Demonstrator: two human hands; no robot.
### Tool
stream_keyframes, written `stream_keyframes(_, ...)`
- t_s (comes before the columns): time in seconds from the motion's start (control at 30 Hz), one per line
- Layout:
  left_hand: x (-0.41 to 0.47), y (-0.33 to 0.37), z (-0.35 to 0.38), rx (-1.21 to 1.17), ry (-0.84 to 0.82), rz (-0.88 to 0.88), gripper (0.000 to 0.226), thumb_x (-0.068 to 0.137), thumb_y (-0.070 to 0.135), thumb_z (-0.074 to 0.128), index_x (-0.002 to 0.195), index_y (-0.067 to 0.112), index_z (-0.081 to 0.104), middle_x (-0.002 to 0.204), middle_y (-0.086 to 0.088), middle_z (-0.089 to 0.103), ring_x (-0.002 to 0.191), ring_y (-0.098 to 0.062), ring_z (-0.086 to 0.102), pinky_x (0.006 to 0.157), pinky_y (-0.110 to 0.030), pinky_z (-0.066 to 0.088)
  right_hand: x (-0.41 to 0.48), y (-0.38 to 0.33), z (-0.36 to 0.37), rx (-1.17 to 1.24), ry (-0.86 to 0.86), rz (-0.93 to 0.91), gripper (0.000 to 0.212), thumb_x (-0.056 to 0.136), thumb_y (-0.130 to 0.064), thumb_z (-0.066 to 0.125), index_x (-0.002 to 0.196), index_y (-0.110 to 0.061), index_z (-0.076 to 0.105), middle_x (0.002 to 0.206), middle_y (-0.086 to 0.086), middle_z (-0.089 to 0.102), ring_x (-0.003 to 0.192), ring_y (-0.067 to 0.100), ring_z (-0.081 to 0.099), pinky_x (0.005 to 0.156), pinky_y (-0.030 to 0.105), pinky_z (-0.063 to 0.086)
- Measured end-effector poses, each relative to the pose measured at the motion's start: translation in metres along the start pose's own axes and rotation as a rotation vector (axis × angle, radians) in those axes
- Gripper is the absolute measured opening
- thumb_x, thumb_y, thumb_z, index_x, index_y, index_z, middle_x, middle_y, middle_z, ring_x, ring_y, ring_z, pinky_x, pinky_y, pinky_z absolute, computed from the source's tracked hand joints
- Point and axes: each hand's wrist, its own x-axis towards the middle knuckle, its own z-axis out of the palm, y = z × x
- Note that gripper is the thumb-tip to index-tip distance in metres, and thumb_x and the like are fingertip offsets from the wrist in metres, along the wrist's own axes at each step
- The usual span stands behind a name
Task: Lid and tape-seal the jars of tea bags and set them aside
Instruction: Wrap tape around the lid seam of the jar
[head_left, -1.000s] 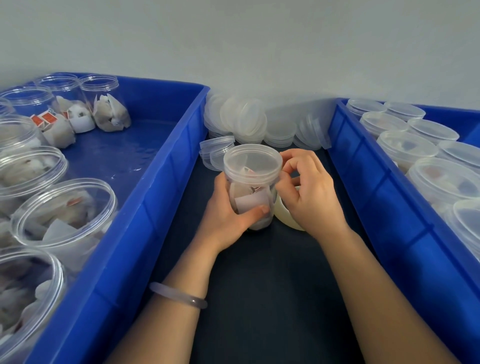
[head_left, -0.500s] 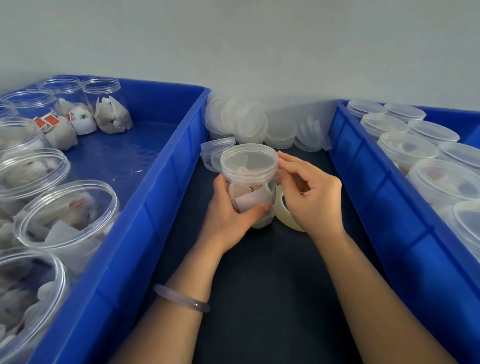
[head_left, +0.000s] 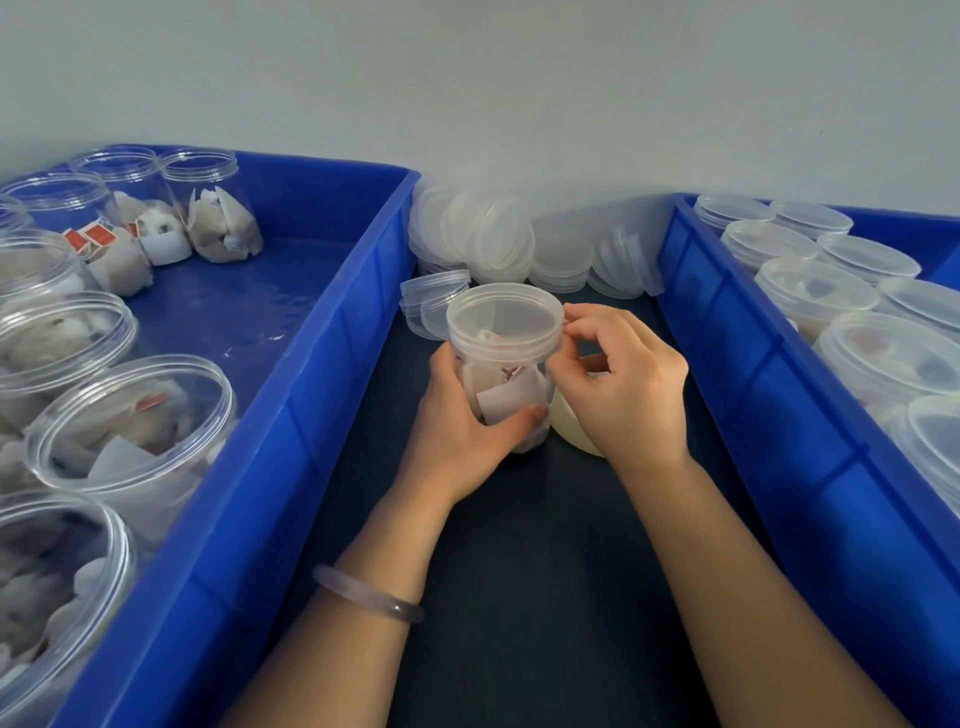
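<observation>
Dark tabletop, left hand gripping clear round jar, right hand pinching translucent lid.

No text, brand or number could be read anywhere. The small red tags on tea bags in the open jars at ten o'clock carried pale marks too blurred to make out. The white paper tag inside the lidded jar at the centre showed no legible print.
</observation>
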Motion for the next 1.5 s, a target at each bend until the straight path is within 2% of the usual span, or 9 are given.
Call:
stream_keyframes(0.1,-0.003,0.003,-0.001,0.038,-0.008,0.011,0.087,0.063,0.042,0.08,0.133,0.034,0.029,0.103,0.032,0.043,0.093,0.018,0.046,0.07,-0.005,0.037,0.002,0.001,-0.002,0.001,0.002,-0.01,0.005,0.073,0.006,0.067,0.071,0.003,0.065,0.089,0.013,0.07,0.067,0.019,0.064,0.056,0.023,0.053)
stream_keyframes(0.33,-0.002,0.004,-0.003,0.084,0.073,-0.006,0.087,0.064,0.046,0.082,0.133,0.026,0.034,0.114,0.014,0.049,0.102,-0.006,0.05,0.075,-0.02,0.04,-0.002,-0.001,-0.003,0.032,-0.066,0.037,0.005,0.066,0.001,0.065,0.066,0.002,0.061,0.092,0.011,0.069,0.066,0.017,0.062,0.057,0.02,0.052)
stream_keyframes(0.77,-0.004,0.0,-0.01,0.032,-0.048,0.066,0.074,0.053,0.053,0.076,0.116,0.037,0.041,0.101,0.021,0.059,0.092,0.013,0.055,0.069,-0.009,0.045,0.003,0.012,-0.004,0.199,-0.134,0.32,0.002,0.076,-0.003,0.066,0.077,-0.004,0.066,0.083,0.0,0.064,0.076,0.008,0.06,0.062,0.015,0.05)
stream_keyframes(0.9,-0.004,0.0,-0.008,-0.014,-0.035,0.061,0.075,0.053,0.048,0.077,0.118,0.033,0.044,0.103,0.022,0.06,0.093,0.014,0.056,0.07,-0.006,0.045,0.003,0.015,-0.003,0.537,-0.16,0.716,0.021,0.094,-0.005,0.051,0.112,-0.007,0.061,0.104,0.005,0.069,0.096,0.014,0.067,0.084,0.037,0.056)
stream_keyframes(1.0,-0.005,0.001,-0.006,0.012,-0.078,0.095,0.077,0.054,0.047,0.078,0.12,0.035,0.041,0.106,0.024,0.058,0.098,0.013,0.054,0.074,-0.004,0.043,0.007,0.0,0.002,0.699,-0.199,0.754,0.067,0.086,-0.05,0.046,0.14,-0.011,0.041,0.131,0.002,0.057,0.12,0.009,0.055,0.101,0.024,0.043)
stream_keyframes(1.1,-0.008,0.001,-0.006,0.009,-0.147,0.123,0.079,0.059,0.038,0.086,0.122,0.038,0.039,0.108,0.025,0.058,0.099,0.014,0.054,0.075,-0.004,0.043,0.006,-0.021,0.012,0.589,-0.135,0.782,0.089,0.074,-0.069,0.042,0.14,-0.01,0.044,0.13,-0.004,0.057,0.119,0.004,0.053,0.091,0.007,0.041)
stream_keyframes(1.3,-0.01,0.004,-0.01,-0.011,-0.227,0.091,0.091,0.046,0.052,0.083,0.124,0.043,0.035,0.109,0.041,0.052,0.104,0.014,0.052,0.079,-0.004,0.043,0.0,-0.031,0.018,0.603,0.153,0.689,0.017,0.101,-0.027,0.041,0.102,-0.016,0.054,0.095,-0.004,0.062,0.082,-0.011,0.058,0.06,0.001,0.042)
stream_keyframes(1.4,-0.004,0.015,-0.016,-0.248,-0.32,0.093,0.098,0.048,0.07,0.078,0.131,0.033,0.042,0.13,0.016,0.055,0.123,-0.005,0.051,0.101,-0.025,0.043,-0.001,-0.029,0.019,0.593,0.135,0.674,0.015,0.1,-0.025,0.043,0.101,-0.012,0.05,0.096,-0.002,0.06,0.08,-0.011,0.057,0.062,0.002,0.042)
stream_keyframes(1.5,0.007,0.04,-0.014,-0.48,-0.089,0.095,0.074,0.066,0.078,0.054,0.122,0.03,0.055,0.127,0.007,0.059,0.121,-0.006,0.052,0.105,-0.032,0.039,-0.001,-0.024,0.017,0.626,0.062,0.724,0.022,0.101,-0.023,0.045,0.115,-0.007,0.051,0.107,0.001,0.061,0.082,-0.018,0.056,0.06,-0.001,0.041)
